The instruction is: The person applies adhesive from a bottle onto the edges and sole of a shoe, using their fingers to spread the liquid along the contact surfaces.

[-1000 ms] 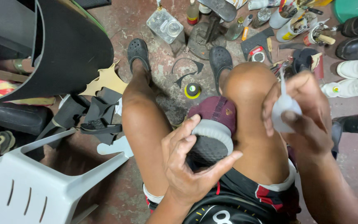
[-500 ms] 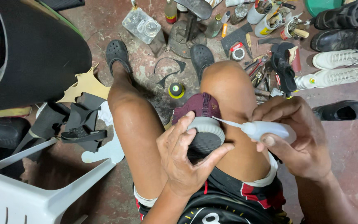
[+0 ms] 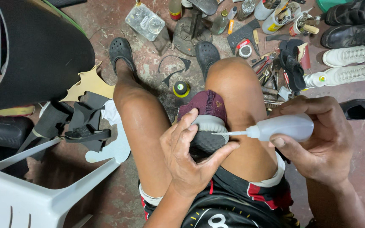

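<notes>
Since the frame half a second earlier, the right hand (image 3: 324, 145) has drawn the white squeeze bottle (image 3: 281, 127) slightly lower and further in, so its thin nozzle now meets the pale sole edge of the maroon shoe (image 3: 205, 120); the left hand (image 3: 189, 158) has barely shifted. In the head view, the left hand is half closed around the shoe, thumb hooked under the dark sole and fingers curled over the white rim, pinning it between the 2 bare knees. The right hand is wrapped shut around the bottle, which lies nearly level, tip pointing toward the left hand's fingertips. Just beyond the left hand, on the stained floor between the legs, stands a small round tin with a yellow rim (image 3: 181, 89). Further out past the right hand lie scattered tools (image 3: 271, 74), 2 white sneakers (image 3: 351, 63) and a black shoe (image 3: 362, 109). Off to the outer side of the left hand sit black sole pieces (image 3: 83, 124) and a white plastic chair (image 3: 30, 190).
</notes>
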